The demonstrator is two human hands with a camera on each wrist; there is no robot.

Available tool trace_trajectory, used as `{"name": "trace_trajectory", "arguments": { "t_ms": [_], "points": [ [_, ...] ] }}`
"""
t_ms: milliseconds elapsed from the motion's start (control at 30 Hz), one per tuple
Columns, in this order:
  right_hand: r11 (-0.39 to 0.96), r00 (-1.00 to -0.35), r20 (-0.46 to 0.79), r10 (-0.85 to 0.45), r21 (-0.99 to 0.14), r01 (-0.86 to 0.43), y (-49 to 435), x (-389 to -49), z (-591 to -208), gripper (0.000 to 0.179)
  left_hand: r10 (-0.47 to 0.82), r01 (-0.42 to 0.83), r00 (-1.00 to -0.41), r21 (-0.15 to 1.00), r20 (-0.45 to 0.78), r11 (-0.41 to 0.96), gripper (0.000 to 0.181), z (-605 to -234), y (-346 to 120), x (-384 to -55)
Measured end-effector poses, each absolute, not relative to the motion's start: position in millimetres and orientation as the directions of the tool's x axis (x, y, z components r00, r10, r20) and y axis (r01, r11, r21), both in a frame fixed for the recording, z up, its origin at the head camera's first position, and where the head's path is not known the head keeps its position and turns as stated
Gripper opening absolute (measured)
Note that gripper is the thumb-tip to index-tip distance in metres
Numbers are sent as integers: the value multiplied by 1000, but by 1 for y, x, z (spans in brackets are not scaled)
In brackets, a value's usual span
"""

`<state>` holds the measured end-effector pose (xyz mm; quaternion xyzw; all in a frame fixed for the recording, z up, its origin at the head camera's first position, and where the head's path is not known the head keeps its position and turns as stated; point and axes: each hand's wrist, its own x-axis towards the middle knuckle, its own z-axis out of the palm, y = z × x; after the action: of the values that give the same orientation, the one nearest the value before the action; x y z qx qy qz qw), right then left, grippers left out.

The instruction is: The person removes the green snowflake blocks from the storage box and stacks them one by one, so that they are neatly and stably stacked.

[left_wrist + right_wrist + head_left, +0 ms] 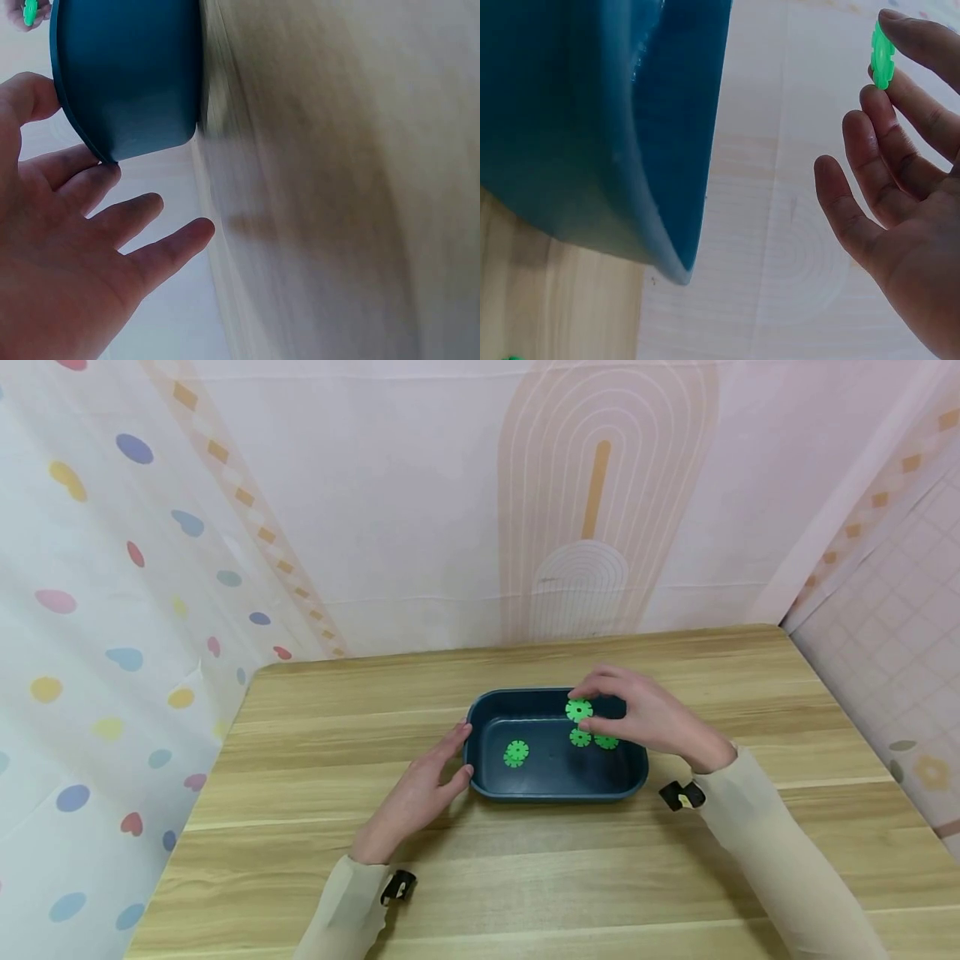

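A pinch that could slip
Right of centre, the right hand (648, 718) pinches a green disc (579, 711) edgewise above the blue tub (555, 798); uneven squeezing might flick it away. Frame centre, the spread left hand (422, 789) touches the tub

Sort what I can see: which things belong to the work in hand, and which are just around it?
In the work:
held green disc, pinched by the right hand
loose green discs, lying in the tray
dark blue tray, its rim touched by the left hand

Just around it:
wooden table
patterned cloth behind
black pieces by the cuffs
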<state>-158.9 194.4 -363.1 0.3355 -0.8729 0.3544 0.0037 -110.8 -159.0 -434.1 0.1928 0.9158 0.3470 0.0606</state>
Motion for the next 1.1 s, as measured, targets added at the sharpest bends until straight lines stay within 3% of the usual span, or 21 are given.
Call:
{"name": "trace_trajectory", "arguments": {
  "t_ms": [500,1100],
  "points": [
    [546,-823,264,-503,-641,-540,215,-150,-368,34,407,324,-913,659,31,678,63,-434,-159,-112],
    [569,-827,323,-460,-608,-554,236,-145,-376,30,403,319,-915,670,32,670,63,-434,-159,-111]
  ]
}}
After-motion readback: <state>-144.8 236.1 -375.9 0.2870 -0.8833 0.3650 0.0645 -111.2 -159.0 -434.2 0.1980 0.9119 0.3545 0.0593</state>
